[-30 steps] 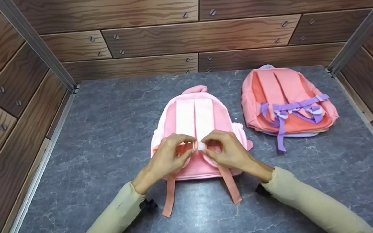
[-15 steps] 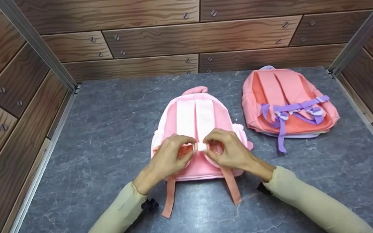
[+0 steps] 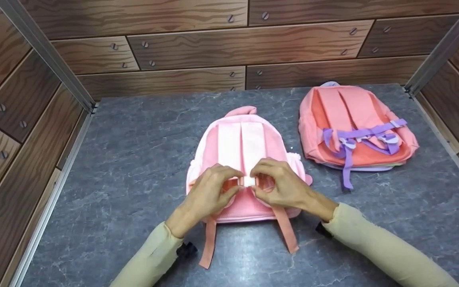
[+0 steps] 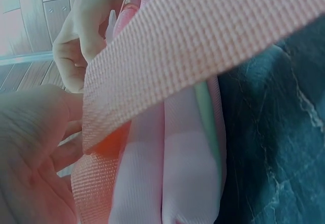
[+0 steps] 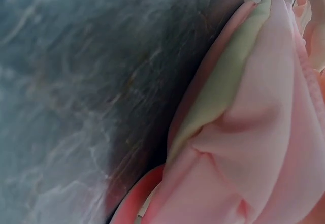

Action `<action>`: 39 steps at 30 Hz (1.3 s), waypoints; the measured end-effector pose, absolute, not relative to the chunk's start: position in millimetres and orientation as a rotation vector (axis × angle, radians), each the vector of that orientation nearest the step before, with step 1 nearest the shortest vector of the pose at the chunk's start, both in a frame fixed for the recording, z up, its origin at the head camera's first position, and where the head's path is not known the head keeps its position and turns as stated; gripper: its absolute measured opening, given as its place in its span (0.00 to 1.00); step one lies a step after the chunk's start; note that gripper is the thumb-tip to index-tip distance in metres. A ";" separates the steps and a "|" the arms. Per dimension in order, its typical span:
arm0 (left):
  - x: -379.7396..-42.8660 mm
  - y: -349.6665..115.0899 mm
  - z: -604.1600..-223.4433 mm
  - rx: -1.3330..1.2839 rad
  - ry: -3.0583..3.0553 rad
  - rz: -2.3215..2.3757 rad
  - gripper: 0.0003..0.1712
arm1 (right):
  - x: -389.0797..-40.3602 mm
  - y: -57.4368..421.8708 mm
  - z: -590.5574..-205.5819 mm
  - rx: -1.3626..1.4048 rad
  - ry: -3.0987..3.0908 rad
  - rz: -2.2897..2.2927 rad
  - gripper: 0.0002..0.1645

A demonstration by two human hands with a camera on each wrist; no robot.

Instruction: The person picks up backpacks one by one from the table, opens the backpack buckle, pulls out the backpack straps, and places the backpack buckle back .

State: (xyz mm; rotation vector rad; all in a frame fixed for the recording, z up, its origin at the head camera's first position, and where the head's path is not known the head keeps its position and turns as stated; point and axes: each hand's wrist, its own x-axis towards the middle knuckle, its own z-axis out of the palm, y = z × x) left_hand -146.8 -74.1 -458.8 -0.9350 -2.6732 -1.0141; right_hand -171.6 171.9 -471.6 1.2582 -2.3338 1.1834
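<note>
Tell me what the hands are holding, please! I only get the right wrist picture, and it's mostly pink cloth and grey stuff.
Observer: In the head view, the left hand and right hand pinch a small white buckle, one at each end.
Operator: Cool! Is anything else around?
Observer: Yes, a coral backpack with purple straps lies to the right of the pink backpack and a bit farther back.
Operator: Does the one they're touching have dangly bits?
Observer: It does: two orange straps reach past its bottom edge, over the grey table.
</note>
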 end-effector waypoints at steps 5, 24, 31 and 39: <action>-147.1 -75.2 -460.3 -0.946 -2.662 -1.064 0.14 | -173.8 171.7 -471.6 1.277 -2.316 1.177 0.11; -152.1 -78.8 -462.8 -1.030 -2.623 -1.024 0.14 | -176.5 172.8 -477.3 1.300 -2.296 1.145 0.11; -153.1 -79.3 -464.8 -1.045 -2.612 -0.989 0.14 | -176.7 172.5 -477.8 1.307 -2.296 1.159 0.11; -151.4 -80.4 -463.2 -1.030 -2.605 -0.966 0.14 | -177.3 174.8 -477.9 1.289 -2.306 1.173 0.10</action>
